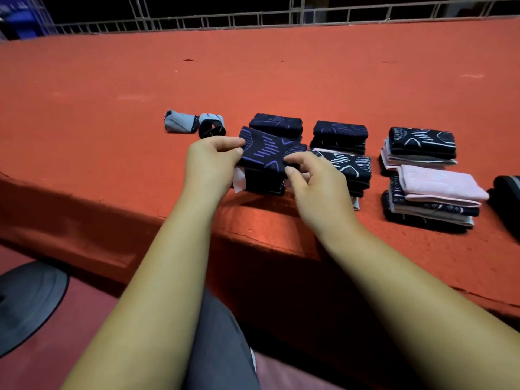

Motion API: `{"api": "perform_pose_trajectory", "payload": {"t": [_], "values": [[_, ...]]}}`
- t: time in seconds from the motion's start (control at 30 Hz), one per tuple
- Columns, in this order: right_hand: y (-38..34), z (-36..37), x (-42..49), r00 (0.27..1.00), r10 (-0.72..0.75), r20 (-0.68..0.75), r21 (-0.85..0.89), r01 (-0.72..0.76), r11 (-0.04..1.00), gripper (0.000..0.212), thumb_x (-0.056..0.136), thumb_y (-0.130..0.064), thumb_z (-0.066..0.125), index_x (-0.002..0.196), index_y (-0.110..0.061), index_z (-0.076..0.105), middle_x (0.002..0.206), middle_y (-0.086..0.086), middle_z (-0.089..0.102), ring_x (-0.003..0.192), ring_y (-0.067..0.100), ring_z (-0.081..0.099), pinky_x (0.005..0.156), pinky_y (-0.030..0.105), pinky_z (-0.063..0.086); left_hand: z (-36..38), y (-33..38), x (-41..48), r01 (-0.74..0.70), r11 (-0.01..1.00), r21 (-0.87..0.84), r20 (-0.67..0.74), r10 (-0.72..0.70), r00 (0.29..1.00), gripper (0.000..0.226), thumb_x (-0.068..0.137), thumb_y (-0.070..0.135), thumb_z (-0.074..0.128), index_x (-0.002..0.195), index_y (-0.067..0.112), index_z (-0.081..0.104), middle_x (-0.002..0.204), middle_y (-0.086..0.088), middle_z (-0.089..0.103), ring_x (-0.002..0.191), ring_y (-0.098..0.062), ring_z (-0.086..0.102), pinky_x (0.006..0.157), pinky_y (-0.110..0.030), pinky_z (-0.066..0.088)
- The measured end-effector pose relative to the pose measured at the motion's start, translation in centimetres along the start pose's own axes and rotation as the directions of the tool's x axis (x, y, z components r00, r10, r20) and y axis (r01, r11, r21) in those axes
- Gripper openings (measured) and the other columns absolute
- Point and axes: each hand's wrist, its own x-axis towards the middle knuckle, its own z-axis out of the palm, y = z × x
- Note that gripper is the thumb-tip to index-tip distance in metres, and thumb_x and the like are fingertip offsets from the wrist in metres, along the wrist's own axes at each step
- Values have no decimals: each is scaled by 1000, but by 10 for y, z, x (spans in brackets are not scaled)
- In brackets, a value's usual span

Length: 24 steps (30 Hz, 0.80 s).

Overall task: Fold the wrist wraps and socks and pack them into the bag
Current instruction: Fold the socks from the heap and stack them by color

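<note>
My left hand [213, 161] and my right hand [312, 178] both pinch a folded dark sock with purple lines [267, 150], held just above a low pile of dark socks [264, 181] near the table's front edge. Two rolled grey-blue wrist wraps [194, 123] lie to the left, behind my left hand. More folded sock piles stand around: one behind [277, 123], two in the middle [339, 133] [351, 167], and two at the right [420, 143], the nearer one topped by a pink sock [441, 184]. A dark object [508, 201] at the right edge may be the bag; only part of it shows.
The orange-red cloth-covered table [253, 80] runs far back to a metal railing [281, 18]. Its front edge drops off just below the piles. A round dark stool seat [25, 302] sits at lower left, beside my lap.
</note>
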Motion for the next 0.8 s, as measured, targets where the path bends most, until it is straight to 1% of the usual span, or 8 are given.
{"api": "perform_pose_trajectory", "payload": {"t": [0.13,0.2,0.3,0.43,0.57,0.67,0.73,0.8], "values": [[0,20,10,998,-54,20,-126,56,990,24,104,-18,64,125,-21,74,111,-2,66,107,21,67,101,33,50,5,-15,16,39,999,34,-39,-37,999,24,99,3,65,99,23,78,79,-9,76,50,3,64,60,-10,49],[0,29,13,997,-60,53,-174,68,982,29,105,-13,61,132,-15,71,121,5,67,115,25,64,108,37,47,7,-26,20,38,998,45,-63,-35,997,22,100,3,63,106,17,79,84,-10,77,50,5,63,55,-8,46],[6,41,15,991,-39,128,-267,73,961,35,105,-8,54,137,-11,66,129,12,64,123,28,60,108,29,38,11,-40,26,62,997,46,-56,-60,997,24,101,4,61,110,16,80,96,-4,79,57,-1,70,53,-17,53],[14,53,11,986,10,163,-326,45,944,41,103,-5,52,144,-5,59,129,17,60,123,32,56,105,27,34,14,-56,35,15,985,172,-8,-14,1000,24,100,12,63,113,19,81,107,3,78,89,-14,77,82,-37,64],[22,63,4,984,7,180,-342,56,938,57,100,-6,52,157,-3,46,142,17,54,132,30,52,113,29,34,15,-67,40,11,968,252,36,-21,999,22,103,16,62,113,17,81,108,2,79,101,-16,74,95,-35,58],[23,65,2,978,51,201,-370,28,929,65,101,-10,51,164,-7,34,155,18,44,140,30,46,116,31,33,15,-70,42,15,970,242,58,-30,998,21,103,16,62,112,18,81,106,2,79,94,-16,75,81,-26,59],[21,66,1,970,86,227,-391,10,920,71,102,-13,50,168,-12,24,167,20,29,150,34,37,121,34,30,14,-69,42,1,970,244,68,-19,998,20,103,15,63,113,17,80,107,2,78,86,-14,72,66,-10,51],[18,65,-1,959,118,257,-409,-2,912,75,104,-14,49,170,-16,15,174,23,13,156,37,30,123,36,30,12,-67,41,-6,970,241,78,-13,997,20,104,15,63,115,16,79,107,1,77,77,-13,71,57,-6,48]]}}
